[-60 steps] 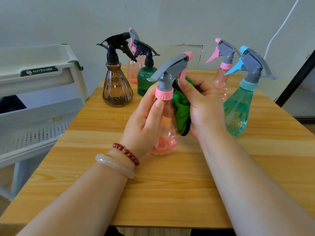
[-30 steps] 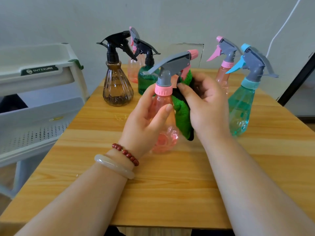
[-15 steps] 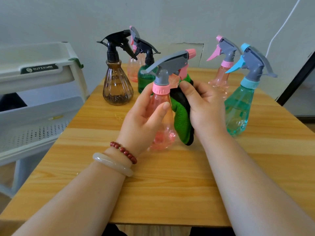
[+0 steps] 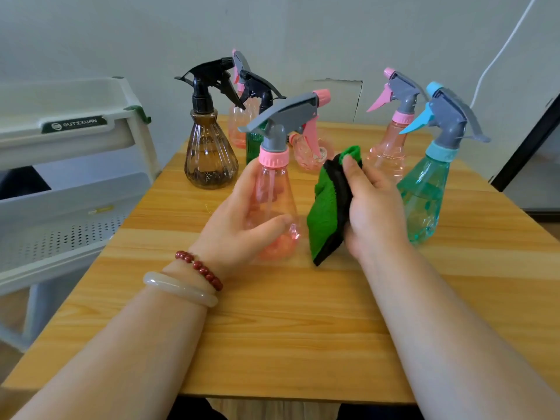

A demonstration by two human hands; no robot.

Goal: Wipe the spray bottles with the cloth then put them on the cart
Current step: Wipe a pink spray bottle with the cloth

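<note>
My left hand (image 4: pixel 239 219) grips a pink spray bottle (image 4: pixel 274 192) with a grey trigger head, upright at the table's middle. Just right of it, my right hand (image 4: pixel 372 207) holds a folded green cloth (image 4: pixel 325 207) with a black edge; the cloth is apart from the bottle. Other bottles stand behind: a brown one (image 4: pixel 210 156), a dark green one (image 4: pixel 253 140) partly hidden, a pink one (image 4: pixel 241 116) at the back, another pink one (image 4: pixel 389 147) and a teal one (image 4: pixel 427 189) on the right. One more pink bottle (image 4: pixel 309 150) lies on its side.
The wooden table (image 4: pixel 272 328) has free surface in front of my hands. A white tiered cart (image 4: pixel 69 140) with perforated shelves stands left of the table. A white cable (image 4: pixel 500 53) runs down the wall at the right.
My right hand has drawn the cloth off the pink bottle and to the right, opening a gap. The bottle has stayed upright in my left hand.
</note>
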